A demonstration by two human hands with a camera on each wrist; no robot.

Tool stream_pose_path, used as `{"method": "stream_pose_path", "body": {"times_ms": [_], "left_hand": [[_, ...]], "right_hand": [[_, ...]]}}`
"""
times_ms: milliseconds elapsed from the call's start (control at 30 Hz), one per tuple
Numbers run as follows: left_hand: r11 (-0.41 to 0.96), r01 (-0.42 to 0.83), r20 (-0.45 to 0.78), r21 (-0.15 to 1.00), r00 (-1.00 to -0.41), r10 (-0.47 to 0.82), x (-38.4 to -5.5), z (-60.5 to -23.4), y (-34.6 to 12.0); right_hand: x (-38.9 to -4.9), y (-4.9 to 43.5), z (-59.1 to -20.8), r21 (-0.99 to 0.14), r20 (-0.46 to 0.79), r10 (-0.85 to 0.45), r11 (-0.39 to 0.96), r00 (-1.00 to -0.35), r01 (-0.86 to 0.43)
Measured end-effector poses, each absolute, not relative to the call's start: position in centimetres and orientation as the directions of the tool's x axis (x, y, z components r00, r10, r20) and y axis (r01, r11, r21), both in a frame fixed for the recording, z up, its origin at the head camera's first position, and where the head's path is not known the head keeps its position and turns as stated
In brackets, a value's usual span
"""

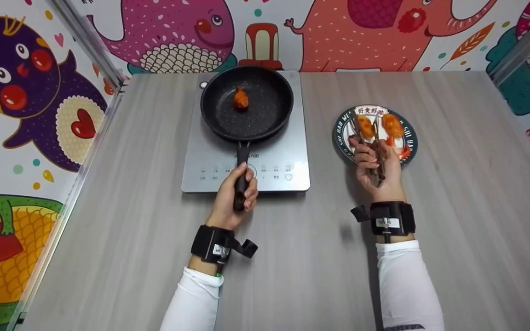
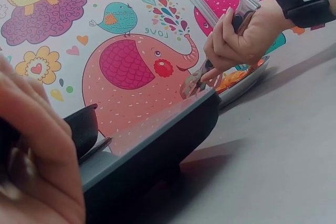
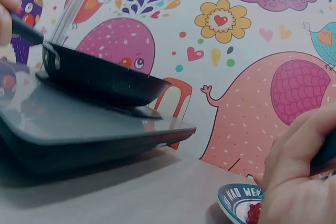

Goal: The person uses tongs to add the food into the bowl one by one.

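Note:
My left hand [image 1: 232, 195] grips the black handle [image 1: 243, 161] of a dark speckled frying pan [image 1: 265, 110], which stands on an induction cooker [image 1: 196, 170]. One orange-red piece of food [image 1: 240, 99] lies in the pan, left of its middle. Over a round plate [image 1: 337, 138] on the right, my right hand [image 1: 384, 172] holds metal tongs [image 1: 379, 158]. The tongs' arms straddle an orange piece of food [image 1: 365, 126]; whether they touch it I cannot tell. A second orange piece [image 1: 392, 125] lies to its right, with red bits [image 1: 404, 151] near the plate's lower rim.
The cooker and the plate stand apart on a grey wood-grain table [image 1: 320, 257]. Cartoon-printed walls [image 1: 274, 14] rise behind the table and along its left side. Each wrist wears a black strap [image 1: 393, 218] with a loose end.

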State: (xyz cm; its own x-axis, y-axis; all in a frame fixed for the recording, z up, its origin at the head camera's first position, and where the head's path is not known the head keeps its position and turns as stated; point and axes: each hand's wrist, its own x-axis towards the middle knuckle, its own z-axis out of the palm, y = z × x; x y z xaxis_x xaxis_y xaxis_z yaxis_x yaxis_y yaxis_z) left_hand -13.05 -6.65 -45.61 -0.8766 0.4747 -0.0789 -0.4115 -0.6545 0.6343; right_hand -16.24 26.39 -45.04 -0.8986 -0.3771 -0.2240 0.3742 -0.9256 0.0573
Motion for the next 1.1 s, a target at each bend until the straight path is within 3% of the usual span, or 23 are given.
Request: {"method": "stream_pose_path", "body": {"times_ms": [267, 667, 1100], "left_hand": [[-0.65, -0.408, -0.07, 0.641, -0.875, 0.479, -13.0, -45.6, -6.7], [-0.647, -0.416, -0.075, 0.639, -0.871, 0.486, -13.0, -45.6, -6.7], [-0.649, -0.403, -0.066, 0.645, -0.876, 0.477, -13.1, -45.8, -6.6]], "right_hand": [[-16.2, 26.3, -45.1, 0.154, -0.27, -0.366, -0.93, -0.891, 0.335], [-16.2, 25.4, -45.2, 0.198, -0.317, -0.264, -0.958, -0.911, 0.209], [-16.1, 25.2, -45.1, 0.247, -0.328, -0.247, -0.954, -0.912, 0.169]]}}
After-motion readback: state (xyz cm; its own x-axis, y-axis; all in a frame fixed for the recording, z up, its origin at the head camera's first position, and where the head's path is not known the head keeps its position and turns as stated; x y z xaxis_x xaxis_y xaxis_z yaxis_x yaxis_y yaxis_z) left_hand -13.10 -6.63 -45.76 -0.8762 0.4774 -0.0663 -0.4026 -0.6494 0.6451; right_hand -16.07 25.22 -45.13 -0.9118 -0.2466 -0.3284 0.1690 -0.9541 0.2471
